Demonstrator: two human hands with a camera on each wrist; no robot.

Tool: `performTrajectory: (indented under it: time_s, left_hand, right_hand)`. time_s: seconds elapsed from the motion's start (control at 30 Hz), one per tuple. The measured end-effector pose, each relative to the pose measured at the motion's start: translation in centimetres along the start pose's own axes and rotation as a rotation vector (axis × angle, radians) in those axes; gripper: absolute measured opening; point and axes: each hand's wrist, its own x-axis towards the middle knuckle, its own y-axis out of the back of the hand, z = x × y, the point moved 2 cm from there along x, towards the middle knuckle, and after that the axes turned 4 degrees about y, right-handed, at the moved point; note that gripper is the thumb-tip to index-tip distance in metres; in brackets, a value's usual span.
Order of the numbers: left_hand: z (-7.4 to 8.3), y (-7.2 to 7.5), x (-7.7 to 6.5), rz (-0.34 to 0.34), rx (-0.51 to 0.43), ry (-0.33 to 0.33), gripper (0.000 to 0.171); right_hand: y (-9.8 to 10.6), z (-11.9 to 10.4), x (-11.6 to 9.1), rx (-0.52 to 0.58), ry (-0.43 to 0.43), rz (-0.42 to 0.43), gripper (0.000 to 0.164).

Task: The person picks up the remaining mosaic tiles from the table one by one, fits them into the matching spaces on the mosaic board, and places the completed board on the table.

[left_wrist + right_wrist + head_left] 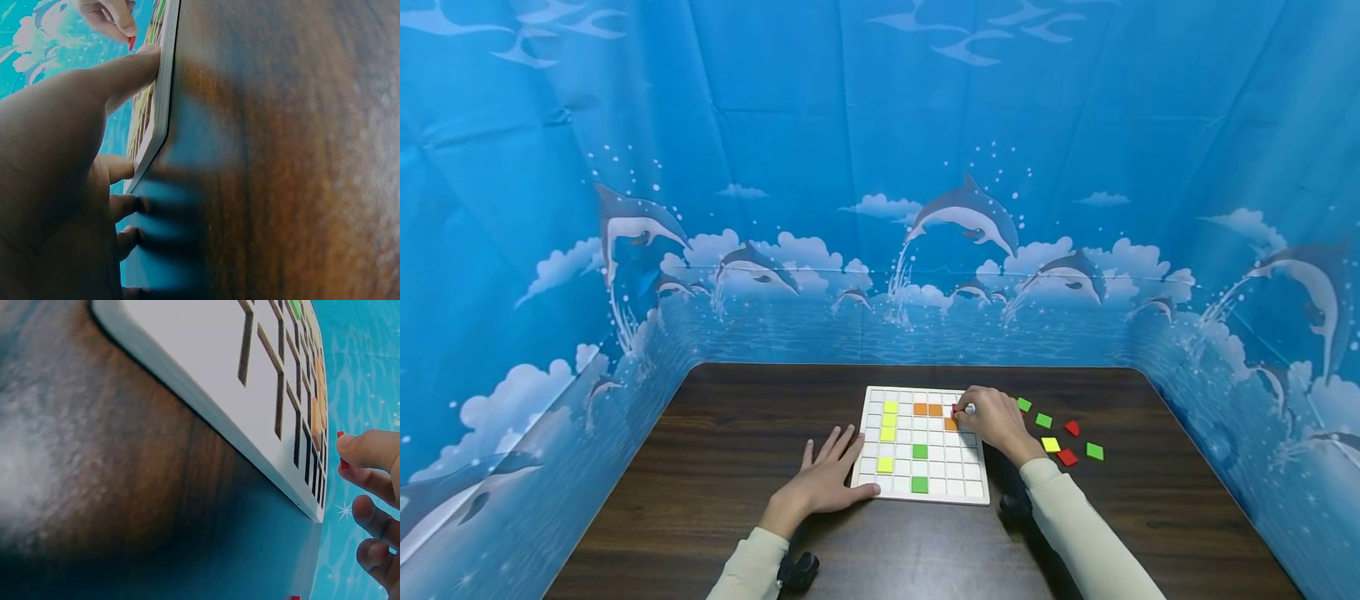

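Note:
A white grid board (936, 467) lies on the table. Its cells hold several yellow tiles (888, 421), three orange tiles (935, 410) and two green tiles (920, 451). Over the board's far right part, my right hand (992, 418) pinches a small red tile (344, 464) between thumb and index finger; in the right wrist view the other fingers are loosely bent. My left hand (827, 479) rests at the board's left side with fingers spread. Its thumb (134, 72) touches the board's near edge, while some fingertips reach the tabletop, as the left wrist view shows.
Right of the board lie loose tiles: green ones (1095, 451), red ones (1067, 457) and a yellow one (1050, 444). One red piece is partly hidden by the right hand. A blue dolphin-print curtain (880, 208) surrounds the dark wooden table (745, 417).

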Motion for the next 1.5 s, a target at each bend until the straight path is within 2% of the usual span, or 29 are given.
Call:
performTrajectory:
  time_s: [0.23, 0.5, 0.73, 0.93, 1.2, 1.5]
  left_hand:
    - [0.0, -0.2, 0.2, -0.001, 0.014, 0.009, 0.099]
    - [-0.2, -0.4, 0.5, 0.001, 0.013, 0.003, 0.1]
    - [0.0, -0.2, 0.4, 0.006, 0.004, -0.009, 0.1]
    - [-0.3, -0.2, 0.4, 0.02, -0.025, -0.04, 0.103]
    - [-0.8, -0.7, 0.4, 0.028, -0.032, -0.034, 0.106]
    - [-0.2, -0.2, 0.0, 0.008, -0.018, -0.027, 0.101]
  right_hand:
    - [-0.4, -0.2, 0.6, -0.001, -0.023, -0.031, 0.004]
    - [-0.9, -0.3, 1.1, -0.001, -0.007, -0.037, 0.004]
    - [-1.4, -0.3, 1.6, -0.028, -0.018, -0.083, 0.006]
    - [-1.0, -0.4, 1.5, -0.012, -0.003, -0.118, 0.005]
    - [-0.6, -0.7, 1.2, 0.021, 0.037, -0.206, 0.016]
    - [-0.6, -0.7, 0.8, 0.039, 0.036, -0.205, 0.017]
